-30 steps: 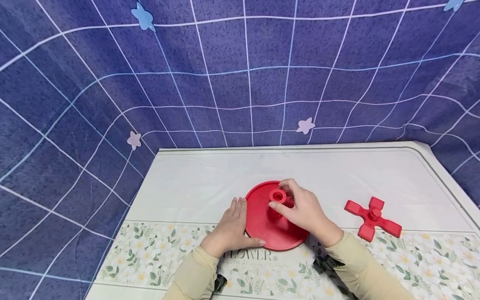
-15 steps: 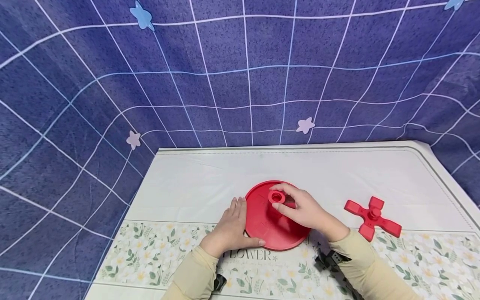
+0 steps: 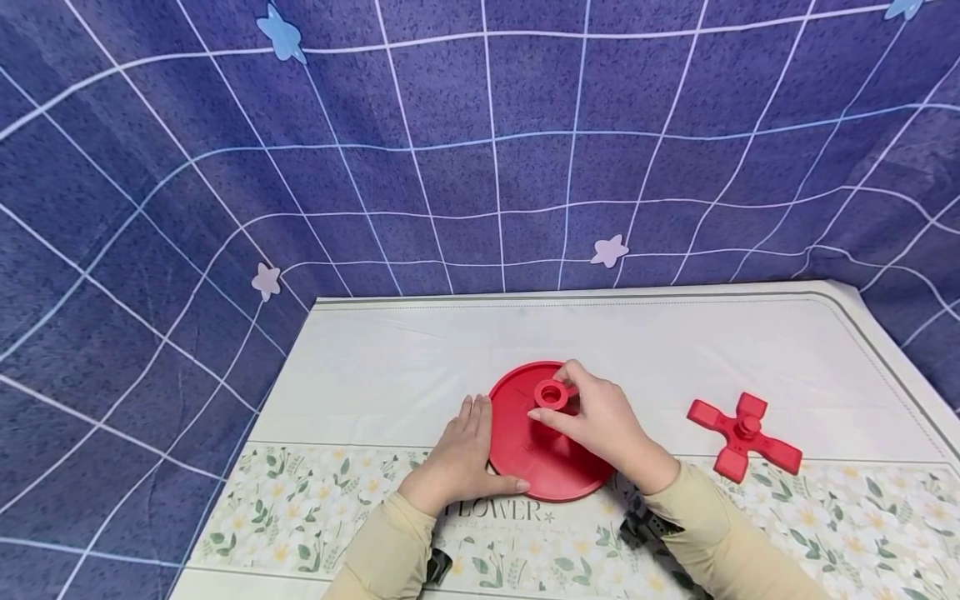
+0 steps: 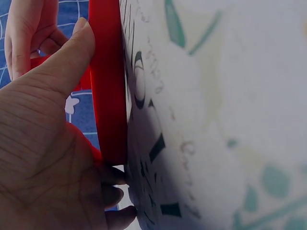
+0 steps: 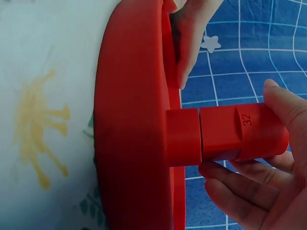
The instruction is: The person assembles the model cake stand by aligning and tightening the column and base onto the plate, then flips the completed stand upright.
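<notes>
A round red plastic disc with a raised rim lies on the table. My left hand rests against its left edge, fingers straight along the rim and thumb on the near side. From the disc's middle rises a short red post. On it sits a hollow red cylindrical fitting with flat sides, marked 32, and a thin seam shows between the two. My right hand holds this fitting from the right, thumb on the near side and fingers behind.
To the right lies a red cross-shaped piece with a central knob. The table cover is white with a floral printed band. A blue gridded curtain hangs behind and to the left.
My right hand turns about the fitting: its fingers came round to the far left, then swung back to the right as the wrist shifted. My left hand stays on the rim.
</notes>
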Motion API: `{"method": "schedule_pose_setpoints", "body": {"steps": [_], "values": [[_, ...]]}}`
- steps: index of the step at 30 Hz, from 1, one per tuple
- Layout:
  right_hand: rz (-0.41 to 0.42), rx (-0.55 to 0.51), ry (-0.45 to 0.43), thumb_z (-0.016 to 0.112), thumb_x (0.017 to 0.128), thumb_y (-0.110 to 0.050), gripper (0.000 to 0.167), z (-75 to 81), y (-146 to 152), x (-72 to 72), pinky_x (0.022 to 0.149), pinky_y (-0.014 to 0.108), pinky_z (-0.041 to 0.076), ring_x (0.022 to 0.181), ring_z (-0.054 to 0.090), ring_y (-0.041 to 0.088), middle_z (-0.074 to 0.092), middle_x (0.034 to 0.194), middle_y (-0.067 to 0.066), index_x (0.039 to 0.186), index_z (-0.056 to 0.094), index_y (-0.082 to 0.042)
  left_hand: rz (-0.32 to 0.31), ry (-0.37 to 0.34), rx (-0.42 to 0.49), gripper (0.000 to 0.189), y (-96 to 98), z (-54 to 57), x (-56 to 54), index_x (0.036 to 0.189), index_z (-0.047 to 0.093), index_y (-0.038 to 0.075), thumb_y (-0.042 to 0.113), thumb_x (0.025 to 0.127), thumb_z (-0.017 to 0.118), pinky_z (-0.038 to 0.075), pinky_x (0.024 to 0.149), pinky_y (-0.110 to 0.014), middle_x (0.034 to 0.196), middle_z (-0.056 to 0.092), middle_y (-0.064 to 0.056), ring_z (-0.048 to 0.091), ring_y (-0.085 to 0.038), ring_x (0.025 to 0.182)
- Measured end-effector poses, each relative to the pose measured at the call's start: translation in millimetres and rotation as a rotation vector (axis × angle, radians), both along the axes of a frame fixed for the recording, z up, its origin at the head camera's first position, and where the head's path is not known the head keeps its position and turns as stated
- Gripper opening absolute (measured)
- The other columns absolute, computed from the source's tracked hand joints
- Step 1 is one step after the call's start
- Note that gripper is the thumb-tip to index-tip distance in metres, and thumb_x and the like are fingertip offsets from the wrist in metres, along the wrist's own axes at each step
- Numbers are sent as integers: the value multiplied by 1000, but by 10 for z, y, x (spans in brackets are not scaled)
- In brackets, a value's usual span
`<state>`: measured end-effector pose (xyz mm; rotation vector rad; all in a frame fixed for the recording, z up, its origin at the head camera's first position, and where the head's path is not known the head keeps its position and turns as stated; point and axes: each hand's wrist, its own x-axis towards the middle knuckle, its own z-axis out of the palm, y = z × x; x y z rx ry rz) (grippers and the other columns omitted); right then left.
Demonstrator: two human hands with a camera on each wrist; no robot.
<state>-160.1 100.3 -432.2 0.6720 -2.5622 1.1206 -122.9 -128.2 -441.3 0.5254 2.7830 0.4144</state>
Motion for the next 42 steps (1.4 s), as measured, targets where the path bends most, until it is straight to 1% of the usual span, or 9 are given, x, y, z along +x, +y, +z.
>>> {"method": "schedule_pose_setpoints", "body": {"steps": [4, 9, 12, 15, 19, 23, 27, 36, 42], "values": [[-11, 14, -10, 83, 74, -47, 49, 0, -8, 5, 59, 29, 48, 65, 61, 9, 62, 77, -10, 101, 54, -16, 4, 0, 3, 125, -3, -8, 0, 153, 10, -8, 73, 75, 65, 21, 115, -52, 160, 10, -24, 3, -40, 147], [16, 41, -18, 78, 77, -50, 65, 7, 26, 3, 71, 37, 54, 83, 67, 16, 68, 96, -1, 125, 52, -14, 6, -3, 17, 124, -1, -7, 11, 152, 11, -8, 71, 75, 67, 22, 115, -53, 159, 12, -24, 4, -41, 147], [125, 1, -29, 74, 85, -40, 67, 39, 66, -18, 87, 44, 53, 107, 64, 23, 65, 120, 7, 139, 47, -12, 6, -5, 17, 124, 4, 4, 14, 152, 11, -8, 71, 75, 67, 22, 115, -53, 159, 11, -24, 3, -40, 147], [272, -44, -55, 69, 89, -23, 63, 84, 102, -51, 100, 47, 46, 123, 54, 27, 55, 136, 12, 145, 44, -7, 3, -4, 10, 124, 3, 12, 12, 152, 11, -8, 72, 75, 66, 21, 115, -53, 160, 10, -24, 3, -40, 147], [366, -57, -124, 65, 90, -12, 52, 115, 136, -84, 91, 36, 50, 105, 59, 17, 61, 125, 5, 140, 50, -6, 6, -11, 8, 124, 3, 14, 9, 153, 10, -8, 72, 76, 66, 21, 115, -52, 160, 10, -24, 3, -40, 147], [375, -113, -204, 66, 91, -12, 39, 98, 149, -91, 82, 27, 54, 89, 63, 10, 64, 106, -2, 129, 59, -9, 11, -15, 14, 124, 4, 9, 11, 153, 11, -8, 71, 75, 66, 21, 115, -52, 160, 10, -23, 3, -40, 147], [337, -161, -220, 73, 89, -19, 31, 78, 131, -71, 79, 28, 56, 89, 66, 10, 64, 99, -3, 117, 61, -12, 7, -10, 14, 124, 2, 12, 11, 152, 10, -8, 72, 75, 66, 21, 115, -52, 160, 10, -24, 3, -40, 147], [31, -19, -64, 80, 78, -46, 39, 26, 13, -9, 62, 26, 49, 68, 59, 2, 61, 78, -15, 98, 58, -20, 6, -9, 10, 125, 0, 25, 13, 152, 9, -8, 73, 75, 65, 19, 116, -52, 160, 9, -24, 3, -40, 147], [-73, 31, -1, 81, 74, -49, 44, 8, -50, 20, 54, 27, 42, 57, 49, 6, 54, 67, -13, 92, 55, -18, 9, -9, 10, 125, -2, 16, 9, 152, 9, -8, 73, 75, 65, 19, 116, -52, 160, 9, -24, 4, -39, 147]]}}
